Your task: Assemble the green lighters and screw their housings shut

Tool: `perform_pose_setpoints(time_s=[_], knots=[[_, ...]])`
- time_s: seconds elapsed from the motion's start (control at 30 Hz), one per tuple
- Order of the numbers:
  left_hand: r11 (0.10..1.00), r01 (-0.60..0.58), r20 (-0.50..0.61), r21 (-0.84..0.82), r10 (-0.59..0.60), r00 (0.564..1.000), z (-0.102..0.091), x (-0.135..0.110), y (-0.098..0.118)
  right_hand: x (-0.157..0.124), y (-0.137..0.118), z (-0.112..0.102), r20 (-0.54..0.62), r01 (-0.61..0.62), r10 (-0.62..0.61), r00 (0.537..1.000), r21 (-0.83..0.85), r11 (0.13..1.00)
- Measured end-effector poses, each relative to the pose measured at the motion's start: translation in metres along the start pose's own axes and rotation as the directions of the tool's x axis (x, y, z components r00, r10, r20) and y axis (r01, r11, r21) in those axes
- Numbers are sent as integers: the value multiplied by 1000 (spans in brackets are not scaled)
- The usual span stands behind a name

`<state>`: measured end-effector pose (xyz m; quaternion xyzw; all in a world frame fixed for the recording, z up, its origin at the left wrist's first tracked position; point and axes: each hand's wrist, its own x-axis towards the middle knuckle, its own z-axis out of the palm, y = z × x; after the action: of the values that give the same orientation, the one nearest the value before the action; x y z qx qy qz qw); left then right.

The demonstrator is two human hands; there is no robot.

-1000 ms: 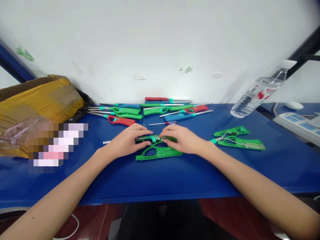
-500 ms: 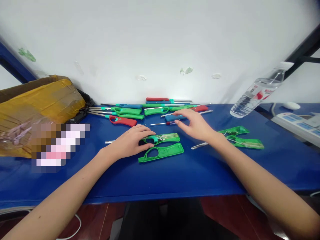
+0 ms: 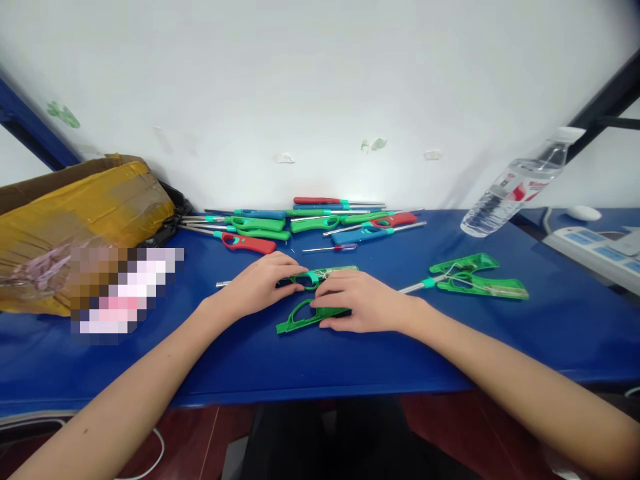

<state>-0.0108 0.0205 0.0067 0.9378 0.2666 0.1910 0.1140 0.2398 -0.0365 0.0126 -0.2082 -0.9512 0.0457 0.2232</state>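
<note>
In the head view, my left hand [image 3: 265,281] is closed around the front of an opened green gas lighter [image 3: 313,277]. A teal trigger shows beside its fingertips, and the metal tube sticks out to the left. My right hand [image 3: 361,300] has its fingers and thumb on the loose green lighter casing half [image 3: 295,320] just in front; the palm hides that half's wide end. To the right lies a second opened green lighter [image 3: 480,283], its two halves spread and its inner parts showing. Behind my hands a small screwdriver [image 3: 345,247] rests on the table.
Several closed lighters [image 3: 255,242] in red, green and blue lie along the wall. A taped cardboard box [image 3: 90,233] stands at the left of the blue table [image 3: 320,373]. On the right are a water bottle [image 3: 515,190] and a white power strip [image 3: 595,250].
My right hand has moved from beside the screwdriver toward me and onto the loose green casing half, which has tilted slightly. My left hand keeps its hold on the opened lighter.
</note>
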Motion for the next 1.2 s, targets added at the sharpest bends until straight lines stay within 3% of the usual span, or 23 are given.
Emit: perform_pose_setpoints(time_s=[0.2,0.27,0.33,0.4,0.47,0.5,0.57,0.6,0.67,0.77,1.0,1.2], knots=[[999,3,-55,35,-1,998,11,7,-1,0,-3,-7,45,-126,126,991,10,992],[999,-6,-69,42,9,998,14,9,-2,-1,2,-14,-9,-224,225,974,67,972],[997,-2,-77,71,8,997,14,10,-1,-1,10,-21,-132,-351,386,913,230,908],[994,9,-78,110,0,997,11,9,0,0,19,-25,-208,-435,608,766,528,729],[991,15,-78,134,-4,997,7,6,0,1,27,-28,-72,-368,777,625,851,374],[990,19,-77,137,-8,997,6,5,0,2,29,-29,41,-303,812,582,938,169],[990,31,-71,138,-21,997,3,2,-1,3,32,-31,240,-183,800,551,969,-165],[990,36,-65,137,-28,997,2,1,-1,3,32,-31,305,-147,777,552,952,-269],[990,43,-49,131,-37,998,2,0,-2,4,30,-32,369,-106,734,570,919,-380],[992,44,-32,120,-40,999,4,1,-2,5,29,-33,383,-77,702,600,902,-426],[994,65,-39,87,-62,997,7,-1,-3,4,30,-27,397,-144,661,637,904,-404],[994,65,-57,87,-60,997,10,-3,-6,5,26,-22,364,-236,661,656,931,-279]])
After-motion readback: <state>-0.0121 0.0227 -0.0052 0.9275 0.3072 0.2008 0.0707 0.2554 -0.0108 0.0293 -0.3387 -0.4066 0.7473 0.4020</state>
